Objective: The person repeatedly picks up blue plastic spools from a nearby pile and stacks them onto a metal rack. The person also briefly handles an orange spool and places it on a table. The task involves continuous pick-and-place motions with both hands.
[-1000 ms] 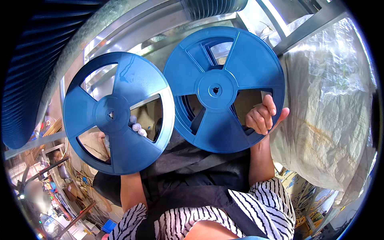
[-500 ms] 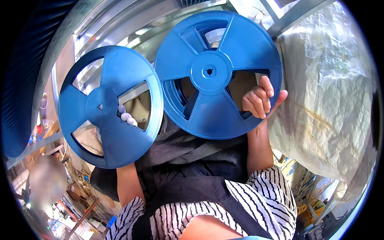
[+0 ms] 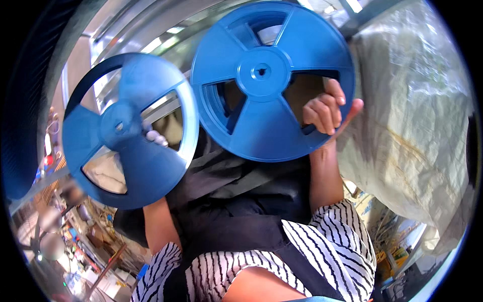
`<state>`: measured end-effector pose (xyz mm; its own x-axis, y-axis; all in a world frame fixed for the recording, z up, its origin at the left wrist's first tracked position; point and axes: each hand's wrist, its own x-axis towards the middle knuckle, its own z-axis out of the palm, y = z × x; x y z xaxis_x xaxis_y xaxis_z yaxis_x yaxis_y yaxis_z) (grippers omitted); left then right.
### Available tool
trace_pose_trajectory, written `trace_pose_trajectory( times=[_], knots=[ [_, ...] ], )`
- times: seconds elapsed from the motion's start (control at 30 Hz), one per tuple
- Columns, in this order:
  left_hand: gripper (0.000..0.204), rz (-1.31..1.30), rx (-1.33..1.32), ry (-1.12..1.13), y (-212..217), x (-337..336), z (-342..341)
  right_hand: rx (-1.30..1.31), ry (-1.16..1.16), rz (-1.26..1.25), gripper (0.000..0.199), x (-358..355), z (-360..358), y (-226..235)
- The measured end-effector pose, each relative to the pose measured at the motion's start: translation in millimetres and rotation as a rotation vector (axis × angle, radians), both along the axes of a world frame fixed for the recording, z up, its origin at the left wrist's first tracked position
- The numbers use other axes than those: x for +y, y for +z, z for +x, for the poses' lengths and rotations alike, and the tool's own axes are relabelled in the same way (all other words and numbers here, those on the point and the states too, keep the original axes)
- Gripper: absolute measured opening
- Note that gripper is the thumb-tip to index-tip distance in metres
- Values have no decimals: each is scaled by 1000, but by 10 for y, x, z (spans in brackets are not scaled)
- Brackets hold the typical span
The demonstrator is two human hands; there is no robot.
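Observation:
Two blue plastic reels with three-spoked, cut-out sides hang before me, side by side. My left hand (image 3: 157, 137) is behind the left reel (image 3: 119, 126); only fingertips in pale covers show through one cut-out, curled at its edge, with the rest hidden. The right reel (image 3: 264, 73) is thicker, with more blue rims showing behind its front face, perhaps a stack. My right hand (image 3: 324, 111) hooks its fingers through the lower right cut-out and closes round the rim, thumb on the outside.
A large crinkled whitish sheet (image 3: 407, 121) hangs at the right. Metal rails (image 3: 166, 40) run behind the reels. A dark ribbed object (image 3: 30, 100) fills the left edge. Black cloth (image 3: 241, 196) covers my lap, and cluttered wires and parts (image 3: 95, 246) lie at lower left.
The left reel has shifted left and turned a little, its fingertips less visible now. The right reel sits slightly higher in view, with my right hand still on its rim.

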<state>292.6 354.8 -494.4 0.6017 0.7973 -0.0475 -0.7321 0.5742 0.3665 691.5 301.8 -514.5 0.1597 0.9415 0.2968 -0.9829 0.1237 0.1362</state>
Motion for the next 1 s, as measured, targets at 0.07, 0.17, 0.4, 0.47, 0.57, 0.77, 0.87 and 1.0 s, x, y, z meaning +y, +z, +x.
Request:
trace_pose_trajectory(
  times=[0.07, 0.17, 0.4, 0.47, 0.57, 0.77, 0.87, 1.0],
  knots=[
    [79, -107, 112, 148, -25, -47, -49, -20, 0, -19, 33, -15, -17, 83],
    [79, -36, 68, 173, 236, -136, 316, -117, 9, 8, 37, -67, -31, 172],
    [80, -157, 169, 161, 351, -198, 554, -628, -12, 63, 54, -207, -304, 422],
    [79, -116, 270, 156, 331, -184, 644, -689, -18, 36, 59, -295, -351, 451],
    [72, 8, 396, 77, 232, -160, 797, -739, 32, 27, 63, -367, -475, 516],
    [59, 100, 600, 19, 98, -355, 1234, -913, 237, -127, 61, -486, -915, 659],
    [60, 87, 517, -85, 135, -380, 1401, -1314, 107, 16, 67, -461, -997, 700],
    [61, 64, 445, -158, 214, -333, 1434, -1539, 138, 102, 78, -467, -968, 720]
  ],
)
